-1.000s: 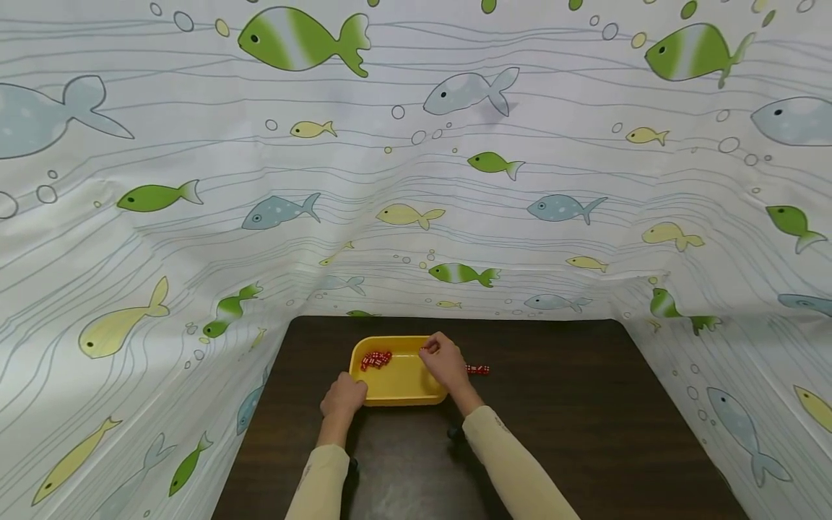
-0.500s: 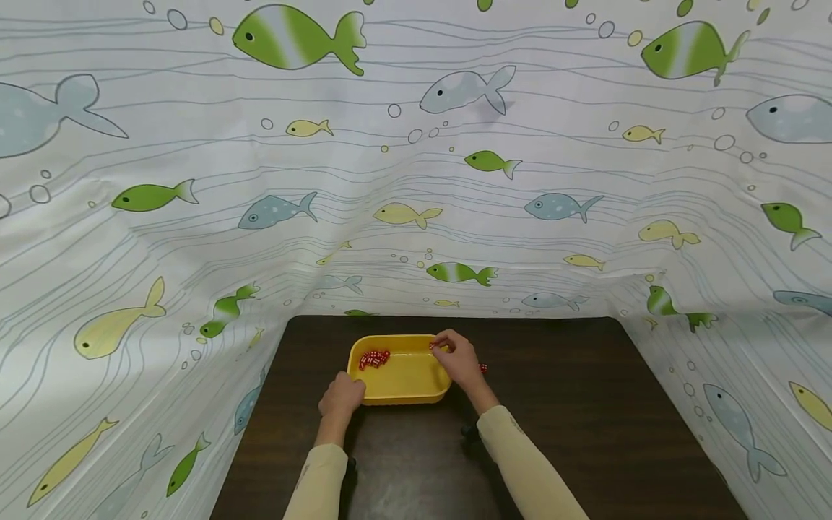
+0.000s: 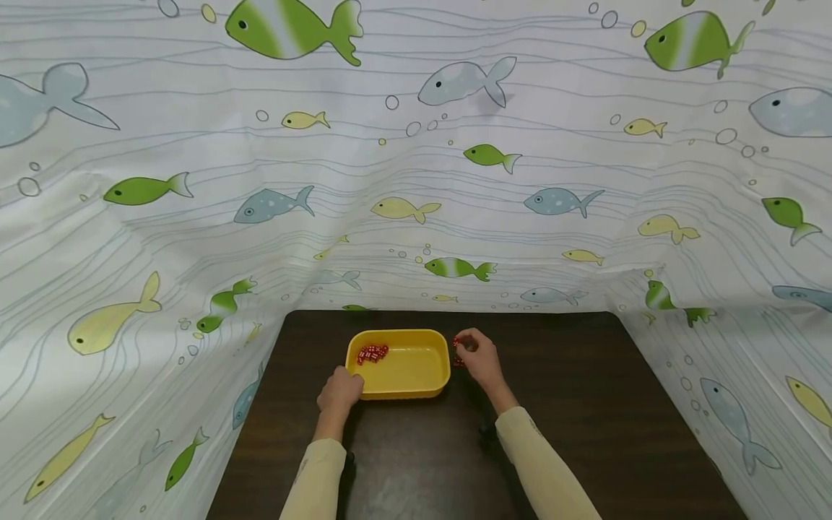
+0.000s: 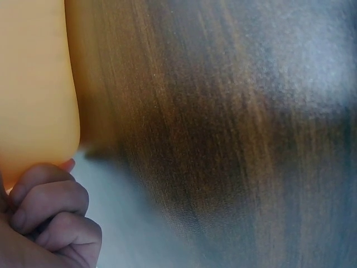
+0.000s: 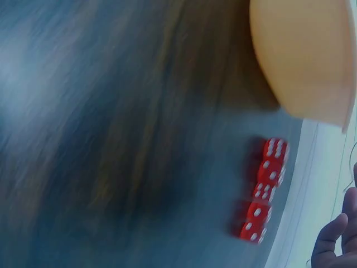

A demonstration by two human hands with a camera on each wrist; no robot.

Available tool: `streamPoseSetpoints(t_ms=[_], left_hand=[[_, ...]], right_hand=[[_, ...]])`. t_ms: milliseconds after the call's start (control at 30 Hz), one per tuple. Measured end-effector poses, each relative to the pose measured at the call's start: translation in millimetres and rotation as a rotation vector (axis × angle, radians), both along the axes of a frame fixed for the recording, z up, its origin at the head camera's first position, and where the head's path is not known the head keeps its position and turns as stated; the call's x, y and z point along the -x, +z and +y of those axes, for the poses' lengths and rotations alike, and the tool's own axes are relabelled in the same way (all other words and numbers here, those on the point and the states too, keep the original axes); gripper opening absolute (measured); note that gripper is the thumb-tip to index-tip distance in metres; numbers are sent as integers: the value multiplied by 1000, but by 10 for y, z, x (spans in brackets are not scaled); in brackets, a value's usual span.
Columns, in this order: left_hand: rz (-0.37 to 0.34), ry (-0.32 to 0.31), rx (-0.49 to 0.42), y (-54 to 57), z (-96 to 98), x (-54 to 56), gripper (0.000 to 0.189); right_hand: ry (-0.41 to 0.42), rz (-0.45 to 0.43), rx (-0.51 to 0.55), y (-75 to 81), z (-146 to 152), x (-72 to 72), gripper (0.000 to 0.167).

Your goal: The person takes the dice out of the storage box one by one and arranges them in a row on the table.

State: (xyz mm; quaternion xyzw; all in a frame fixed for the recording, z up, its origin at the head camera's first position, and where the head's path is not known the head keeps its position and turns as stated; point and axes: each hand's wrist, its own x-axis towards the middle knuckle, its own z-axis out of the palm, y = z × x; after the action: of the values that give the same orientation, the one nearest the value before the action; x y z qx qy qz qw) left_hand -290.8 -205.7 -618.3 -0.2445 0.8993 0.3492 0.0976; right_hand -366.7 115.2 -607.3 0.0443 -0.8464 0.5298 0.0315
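A yellow tray point(image 3: 409, 390) stands on the dark table, with a cluster of red dice point(image 3: 373, 353) at its left end. My left hand point(image 3: 341, 392) grips the tray's near left corner; in the left wrist view its fingers point(image 4: 53, 198) curl at that corner. My right hand point(image 3: 479, 358) is just past the tray's right end, pinching a red die point(image 3: 456, 342) between thumb and fingertips. Below those fingertips is a row of red dice point(image 3: 458, 362), partly hidden by the hand. The right wrist view shows this row point(image 5: 264, 190) of several white-dotted dice lined up beside the tray.
The dark wood-grain table point(image 3: 585, 412) extends to both sides and in front of the tray. A white sheet with printed fish point(image 3: 494, 217) rises behind the table and along its left and right sides.
My right hand has moved right, from over the tray to beyond its right end, with the die in its fingertips. The left hand keeps its grip on the tray corner.
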Motion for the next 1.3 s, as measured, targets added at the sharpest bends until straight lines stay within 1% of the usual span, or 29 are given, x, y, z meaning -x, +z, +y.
streamPoseSetpoints(t_ms=[300, 500, 600, 767, 1000, 1300], left_hand=[[-9, 5, -3, 6, 0, 0, 46], [-12, 10, 1, 18, 17, 6, 46], [-6, 8, -4, 20, 24, 12, 47], [-3, 12, -8, 7, 28, 6, 48], [-3, 9, -10, 6, 24, -1, 48], [-14, 17, -5, 16, 33, -1, 50]], right_hand=[[-51, 7, -11, -71, 314, -24, 19], [-56, 23, 4, -145, 514, -35, 21], [-71, 27, -3, -170, 578, -37, 24], [-102, -24, -59, -217, 657, -49, 26], [-158, -71, -152, -329, 738, -37, 26], [-130, -115, -203, -377, 714, -62, 28]])
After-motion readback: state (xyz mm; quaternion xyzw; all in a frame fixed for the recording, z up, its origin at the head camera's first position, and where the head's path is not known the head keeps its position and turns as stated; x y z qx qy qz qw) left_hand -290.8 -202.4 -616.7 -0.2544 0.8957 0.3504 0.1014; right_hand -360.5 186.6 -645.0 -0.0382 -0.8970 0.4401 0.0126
